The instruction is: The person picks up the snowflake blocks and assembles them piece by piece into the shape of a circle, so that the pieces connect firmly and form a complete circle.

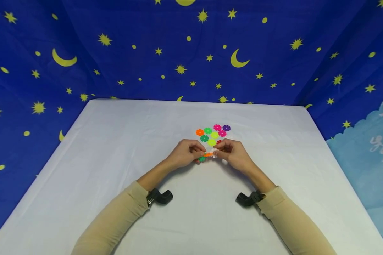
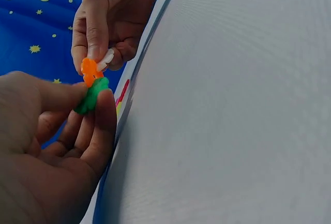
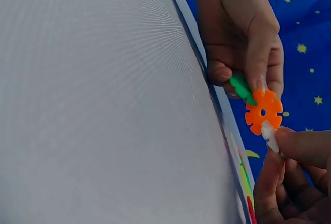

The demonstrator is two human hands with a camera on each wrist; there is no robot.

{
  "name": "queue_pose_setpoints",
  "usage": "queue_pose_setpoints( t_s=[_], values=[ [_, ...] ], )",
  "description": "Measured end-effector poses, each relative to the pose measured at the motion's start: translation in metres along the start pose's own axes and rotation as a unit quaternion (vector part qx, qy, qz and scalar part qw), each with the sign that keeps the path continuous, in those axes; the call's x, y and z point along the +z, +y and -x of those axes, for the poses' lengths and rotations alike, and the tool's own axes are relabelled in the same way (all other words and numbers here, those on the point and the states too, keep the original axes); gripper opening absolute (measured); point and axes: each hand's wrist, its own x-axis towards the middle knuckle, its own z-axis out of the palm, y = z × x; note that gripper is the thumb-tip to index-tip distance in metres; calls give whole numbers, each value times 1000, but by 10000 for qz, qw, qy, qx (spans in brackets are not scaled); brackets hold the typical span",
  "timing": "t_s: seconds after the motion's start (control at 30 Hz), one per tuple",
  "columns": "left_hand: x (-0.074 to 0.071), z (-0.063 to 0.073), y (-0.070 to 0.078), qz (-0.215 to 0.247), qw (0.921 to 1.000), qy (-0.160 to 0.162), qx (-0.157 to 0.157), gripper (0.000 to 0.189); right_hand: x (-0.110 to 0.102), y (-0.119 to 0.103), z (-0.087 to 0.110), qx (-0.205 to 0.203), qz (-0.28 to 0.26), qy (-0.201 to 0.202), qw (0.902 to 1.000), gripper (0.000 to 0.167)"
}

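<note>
An orange notched interlocking disc [image 3: 263, 112] sits between the two hands, with a green disc [image 2: 93, 95] slotted at one edge and a white disc [image 3: 269, 136] at another. My left hand [image 1: 186, 154] pinches the green disc between thumb and fingers. The white disc is pinched by my right hand [image 1: 234, 153], its thumb close against the orange disc in the left wrist view. Both hands are above the white table, fingertips nearly meeting. A bit of red shows under the left fingers; whether it is held, I cannot tell.
Just beyond the hands, several loose discs lie on the white-covered table [image 1: 115, 141], among them an orange one [image 1: 199, 132], a purple one [image 1: 226, 128] and a yellow one [image 1: 212, 142]. A blue starry curtain [image 1: 166, 32] stands behind the table and along its sides.
</note>
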Motion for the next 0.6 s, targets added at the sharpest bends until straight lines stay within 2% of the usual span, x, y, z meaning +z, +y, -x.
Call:
queue_pose_setpoints(
  t_s=[0.27, 0.4, 0.6],
  values=[
    [0, -1, 3, 326, 9991, -228, -159, 10, 2, 27, -6, 132, -369, 133, 9991, 17],
    [0, 0, 3, 437, 9985, -268, -212, 13, 2, 29, -6, 44, -566, 129, 9983, 18],
    [0, 0, 4, 502, 9977, -331, -312, 17, 2, 27, -7, 37, -483, 79, 9988, 24]
  ],
)
